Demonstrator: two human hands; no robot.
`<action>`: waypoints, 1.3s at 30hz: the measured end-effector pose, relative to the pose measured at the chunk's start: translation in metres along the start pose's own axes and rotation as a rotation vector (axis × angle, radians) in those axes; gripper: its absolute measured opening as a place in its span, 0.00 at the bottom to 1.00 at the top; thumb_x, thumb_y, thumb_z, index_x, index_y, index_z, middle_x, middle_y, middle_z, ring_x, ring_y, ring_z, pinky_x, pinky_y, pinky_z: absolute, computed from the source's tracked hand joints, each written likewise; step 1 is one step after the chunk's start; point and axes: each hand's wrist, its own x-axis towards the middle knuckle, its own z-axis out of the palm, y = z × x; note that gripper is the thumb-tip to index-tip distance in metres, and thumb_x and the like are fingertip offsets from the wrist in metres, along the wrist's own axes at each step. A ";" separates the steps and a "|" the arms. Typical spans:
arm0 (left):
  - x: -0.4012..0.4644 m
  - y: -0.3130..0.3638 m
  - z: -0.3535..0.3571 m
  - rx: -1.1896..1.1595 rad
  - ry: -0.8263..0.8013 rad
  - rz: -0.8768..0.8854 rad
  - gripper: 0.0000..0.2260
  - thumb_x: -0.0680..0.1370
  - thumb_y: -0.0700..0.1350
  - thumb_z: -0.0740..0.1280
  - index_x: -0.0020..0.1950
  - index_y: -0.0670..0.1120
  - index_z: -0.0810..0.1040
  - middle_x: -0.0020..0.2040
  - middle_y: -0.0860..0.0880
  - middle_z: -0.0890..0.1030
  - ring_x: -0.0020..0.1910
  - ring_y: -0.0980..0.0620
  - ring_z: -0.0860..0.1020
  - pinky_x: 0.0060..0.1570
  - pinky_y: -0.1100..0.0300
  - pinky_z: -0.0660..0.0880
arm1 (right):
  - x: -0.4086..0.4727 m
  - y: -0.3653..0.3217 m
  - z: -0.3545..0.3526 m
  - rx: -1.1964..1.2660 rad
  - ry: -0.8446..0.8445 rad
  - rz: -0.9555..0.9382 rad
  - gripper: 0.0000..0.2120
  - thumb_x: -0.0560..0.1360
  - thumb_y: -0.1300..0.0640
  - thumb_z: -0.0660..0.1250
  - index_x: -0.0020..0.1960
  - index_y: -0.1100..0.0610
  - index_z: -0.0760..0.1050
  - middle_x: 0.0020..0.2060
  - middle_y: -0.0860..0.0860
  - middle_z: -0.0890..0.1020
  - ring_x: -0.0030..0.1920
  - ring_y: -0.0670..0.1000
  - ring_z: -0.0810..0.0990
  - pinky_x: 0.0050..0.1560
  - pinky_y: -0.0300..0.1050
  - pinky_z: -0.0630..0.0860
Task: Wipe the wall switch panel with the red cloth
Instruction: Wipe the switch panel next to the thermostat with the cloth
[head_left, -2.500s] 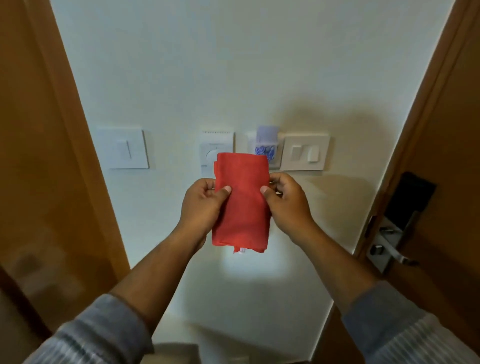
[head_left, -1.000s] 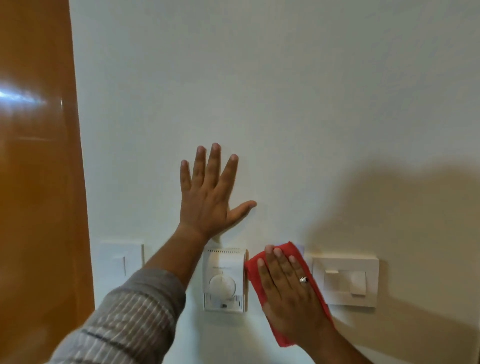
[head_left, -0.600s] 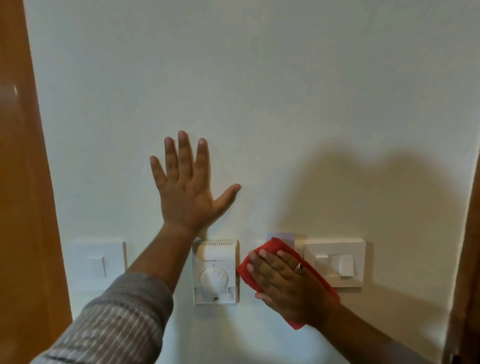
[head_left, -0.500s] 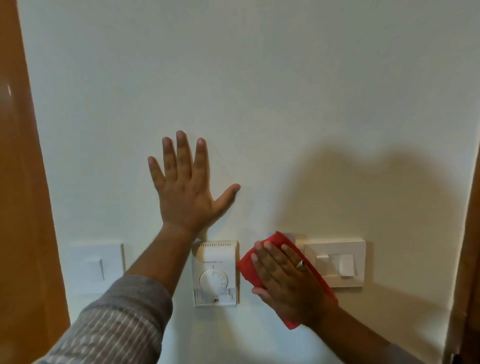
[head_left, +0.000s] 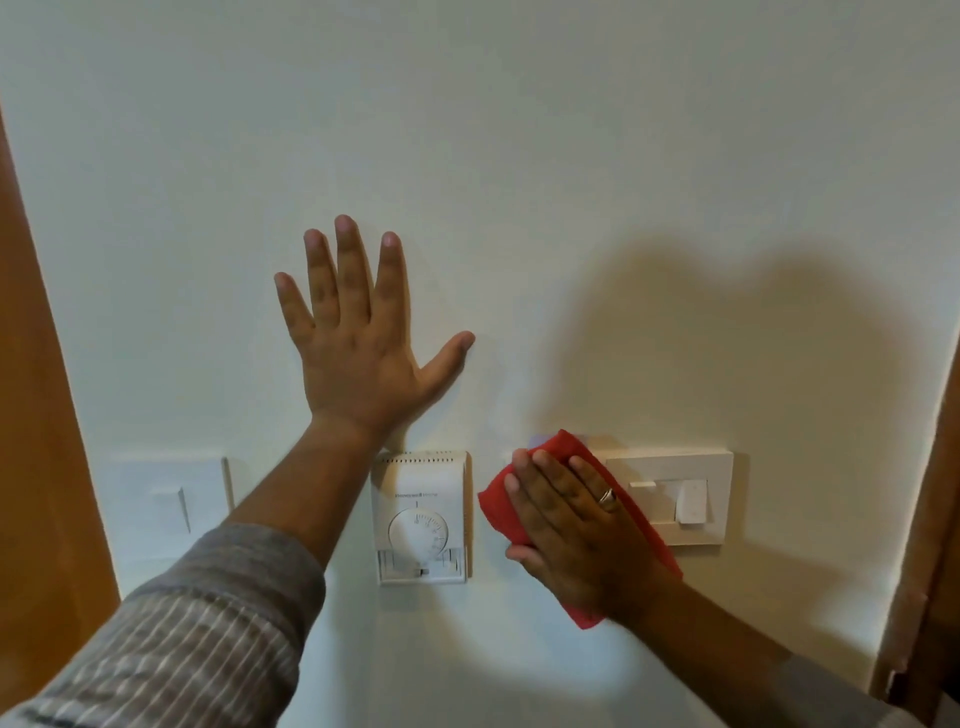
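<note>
Flat-palmed, my right hand (head_left: 576, 525) presses the red cloth (head_left: 566, 452) against the wall between the thermostat (head_left: 422, 514) and the switch panel (head_left: 670, 496), which lies just at three o'clock, long axis horizontal, while my left hand (head_left: 358, 343), open, empty, braces at eleven o'clock.

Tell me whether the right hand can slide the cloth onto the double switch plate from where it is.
Probably yes: the right hand presses the red cloth flat beside the double switch plate, nothing between them.

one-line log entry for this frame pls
phase: wiping | right hand: flat on red cloth | left hand: flat on wall | thermostat: uncovered
</note>
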 end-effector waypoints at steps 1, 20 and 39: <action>0.000 0.001 0.000 0.003 0.005 -0.001 0.47 0.76 0.75 0.54 0.84 0.44 0.52 0.83 0.34 0.54 0.82 0.30 0.52 0.77 0.30 0.47 | 0.004 -0.006 0.002 -0.006 0.004 0.019 0.35 0.82 0.39 0.54 0.79 0.62 0.54 0.78 0.59 0.59 0.80 0.61 0.53 0.80 0.58 0.47; 0.001 0.001 -0.005 0.010 -0.021 0.000 0.49 0.75 0.77 0.53 0.84 0.43 0.52 0.83 0.34 0.53 0.82 0.30 0.52 0.77 0.29 0.47 | 0.001 -0.021 0.001 0.005 -0.036 -0.152 0.34 0.81 0.37 0.55 0.76 0.61 0.63 0.76 0.58 0.64 0.79 0.58 0.58 0.79 0.56 0.51; -0.003 0.002 -0.007 0.002 -0.053 -0.019 0.49 0.74 0.78 0.53 0.84 0.45 0.50 0.84 0.35 0.52 0.82 0.31 0.51 0.76 0.27 0.47 | -0.022 0.006 0.003 0.091 0.048 -0.129 0.26 0.83 0.52 0.59 0.77 0.61 0.59 0.76 0.58 0.61 0.78 0.59 0.61 0.78 0.56 0.56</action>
